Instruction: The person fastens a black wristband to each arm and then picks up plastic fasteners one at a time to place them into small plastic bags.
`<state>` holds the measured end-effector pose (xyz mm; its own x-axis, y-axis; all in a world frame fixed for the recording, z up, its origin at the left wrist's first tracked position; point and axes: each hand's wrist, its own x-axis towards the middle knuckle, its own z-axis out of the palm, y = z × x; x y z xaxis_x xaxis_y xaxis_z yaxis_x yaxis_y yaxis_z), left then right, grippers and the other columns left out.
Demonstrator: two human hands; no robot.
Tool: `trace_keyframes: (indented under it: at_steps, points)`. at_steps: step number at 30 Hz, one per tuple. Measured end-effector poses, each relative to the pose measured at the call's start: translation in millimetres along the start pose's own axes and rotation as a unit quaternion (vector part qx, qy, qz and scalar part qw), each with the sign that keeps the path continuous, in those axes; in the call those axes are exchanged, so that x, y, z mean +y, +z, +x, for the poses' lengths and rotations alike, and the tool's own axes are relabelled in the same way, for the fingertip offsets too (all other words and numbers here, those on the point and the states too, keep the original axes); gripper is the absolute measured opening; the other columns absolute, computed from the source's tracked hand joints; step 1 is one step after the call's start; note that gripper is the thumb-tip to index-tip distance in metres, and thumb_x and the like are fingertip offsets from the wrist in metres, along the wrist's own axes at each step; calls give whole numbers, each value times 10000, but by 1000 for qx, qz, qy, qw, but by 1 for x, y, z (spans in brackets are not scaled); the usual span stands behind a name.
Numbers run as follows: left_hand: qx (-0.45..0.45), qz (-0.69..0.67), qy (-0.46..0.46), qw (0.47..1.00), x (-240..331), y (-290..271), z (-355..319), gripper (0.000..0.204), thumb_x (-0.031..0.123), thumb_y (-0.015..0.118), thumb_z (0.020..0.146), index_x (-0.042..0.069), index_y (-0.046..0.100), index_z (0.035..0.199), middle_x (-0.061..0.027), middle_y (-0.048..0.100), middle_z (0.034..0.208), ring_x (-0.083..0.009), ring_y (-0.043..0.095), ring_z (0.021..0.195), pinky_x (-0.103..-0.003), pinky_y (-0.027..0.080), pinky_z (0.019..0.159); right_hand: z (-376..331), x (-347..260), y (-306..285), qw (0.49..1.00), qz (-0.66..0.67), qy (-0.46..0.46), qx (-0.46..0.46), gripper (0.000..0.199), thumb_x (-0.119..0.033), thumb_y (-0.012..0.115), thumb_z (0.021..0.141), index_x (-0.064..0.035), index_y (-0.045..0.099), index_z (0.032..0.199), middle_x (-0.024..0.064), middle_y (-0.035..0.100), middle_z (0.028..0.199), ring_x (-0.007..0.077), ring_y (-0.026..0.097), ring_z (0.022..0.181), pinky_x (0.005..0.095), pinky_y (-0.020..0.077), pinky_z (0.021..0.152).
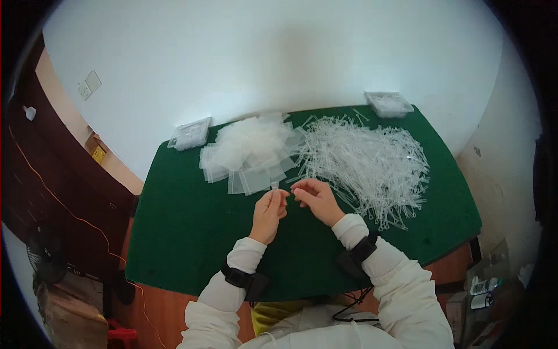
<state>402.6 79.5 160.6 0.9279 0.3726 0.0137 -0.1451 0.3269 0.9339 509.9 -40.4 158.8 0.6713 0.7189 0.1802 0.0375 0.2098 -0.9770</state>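
My left hand [268,215] is closed, its thumb and fingers pinching a small, clear plastic piece [275,185] that pokes up from the fingertips; whether it is a bag or a stick does not show. Just to its right, my right hand [318,200] has its thumb and fingers drawn together at the tips. Anything between them is too small to make out. Beyond my left hand spreads a heap of flat, translucent plastic bags [251,148]. A large pile of thin, clear plastic sticks with looped ends [366,163] lies beyond and right of my right hand.
The green-covered table [186,232] has a white wall behind it. At its far left corner stands a clear box [190,134] of small clear items, with another clear box [389,104] at the far right. An orange cable [87,224] hangs at left, near a black fan [46,253].
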Motion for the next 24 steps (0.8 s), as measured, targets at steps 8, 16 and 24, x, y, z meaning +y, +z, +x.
trace_keyframes:
  at_steps: [8, 16, 24]
  points:
    - [-135, -50, -68, 987, -4, 0, -2, 187, 196, 453, 931, 30, 529, 969, 18, 473, 791, -63, 370, 624, -207, 328, 580, -2, -1, -1, 995, 81, 2, -61, 79, -52, 617, 785, -9, 572, 834, 19, 584, 776, 71, 536, 664, 209, 445, 617]
    - [-169, -8, -68, 983, -2, 2, -4, 238, 212, 432, 938, 10, 555, 960, 7, 496, 793, -68, 426, 697, -188, 345, 619, -7, -12, 4, 995, 84, 26, -49, 93, -15, 592, 789, -15, 508, 748, 34, 544, 644, 88, 515, 522, 234, 458, 502]
    - [-164, -18, -49, 985, 0, 6, -4, 260, 196, 389, 952, 2, 558, 989, 1, 503, 791, -74, 441, 717, -199, 366, 664, -7, -10, 6, 990, 136, 15, -28, 90, 2, 557, 794, -10, 493, 732, 37, 512, 585, 119, 521, 470, 245, 451, 442]
